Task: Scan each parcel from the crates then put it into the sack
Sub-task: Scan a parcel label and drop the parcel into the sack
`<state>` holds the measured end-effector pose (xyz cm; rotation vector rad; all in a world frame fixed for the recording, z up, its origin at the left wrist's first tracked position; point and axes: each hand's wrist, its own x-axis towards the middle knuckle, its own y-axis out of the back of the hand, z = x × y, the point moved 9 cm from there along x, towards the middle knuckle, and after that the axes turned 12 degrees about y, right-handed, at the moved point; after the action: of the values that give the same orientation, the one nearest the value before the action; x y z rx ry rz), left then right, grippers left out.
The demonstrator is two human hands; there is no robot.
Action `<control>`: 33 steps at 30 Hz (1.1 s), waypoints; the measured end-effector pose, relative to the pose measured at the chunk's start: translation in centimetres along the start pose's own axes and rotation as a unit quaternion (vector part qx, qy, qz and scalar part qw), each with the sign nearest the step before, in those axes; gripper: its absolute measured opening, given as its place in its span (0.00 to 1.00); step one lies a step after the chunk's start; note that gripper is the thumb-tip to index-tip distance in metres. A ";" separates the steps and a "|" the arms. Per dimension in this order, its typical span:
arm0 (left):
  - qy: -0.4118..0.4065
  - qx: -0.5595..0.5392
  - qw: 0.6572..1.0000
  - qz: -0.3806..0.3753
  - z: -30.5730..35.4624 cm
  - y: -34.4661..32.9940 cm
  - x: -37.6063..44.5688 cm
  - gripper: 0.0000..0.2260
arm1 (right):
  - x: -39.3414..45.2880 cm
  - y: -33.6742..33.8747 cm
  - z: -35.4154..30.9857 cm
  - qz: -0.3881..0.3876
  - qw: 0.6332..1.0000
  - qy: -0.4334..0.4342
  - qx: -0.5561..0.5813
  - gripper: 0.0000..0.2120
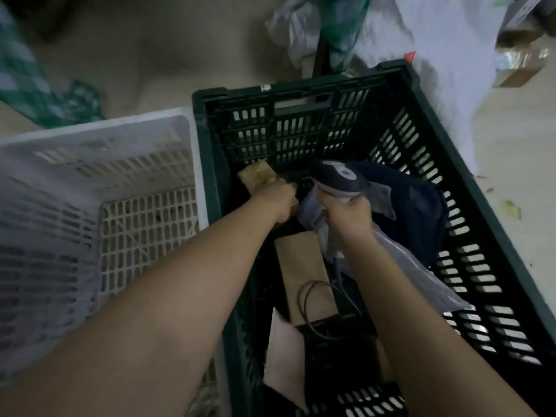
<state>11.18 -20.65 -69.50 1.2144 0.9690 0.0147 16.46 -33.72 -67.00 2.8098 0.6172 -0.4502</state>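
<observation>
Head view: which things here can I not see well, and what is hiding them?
- Small brown box: its near part is hidden under the left hand; no label is readable.
- Grey parcel bag: the right hand and forearm cover much of it.
- Scanner: its window faces away.
- Black crate: cut off by the bottom edge.

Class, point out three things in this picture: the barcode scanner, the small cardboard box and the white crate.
barcode scanner (337, 173), head view, on its dark head.
small cardboard box (255, 175), head view, on its top face.
white crate (99, 124), head view, on its far rim.
</observation>
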 end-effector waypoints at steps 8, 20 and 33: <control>0.001 0.243 0.970 -0.028 0.4 -2.2 3.4 0.38 | 2.1 0.0 1.5 -0.007 1.000 0.015 0.025 0.17; -0.039 -0.067 0.993 0.090 0.2 4.0 -0.5 0.36 | 0.7 2.4 0.0 0.065 0.995 0.042 0.063 0.16; -0.030 -0.599 0.790 0.125 -6.1 10.3 -21.1 0.28 | -11.1 6.4 -12.5 0.065 0.980 0.126 0.142 0.24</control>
<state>-0.87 -22.10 -48.47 0.1247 0.5194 0.7021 12.74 -39.95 -50.66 3.1882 0.4409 -0.1698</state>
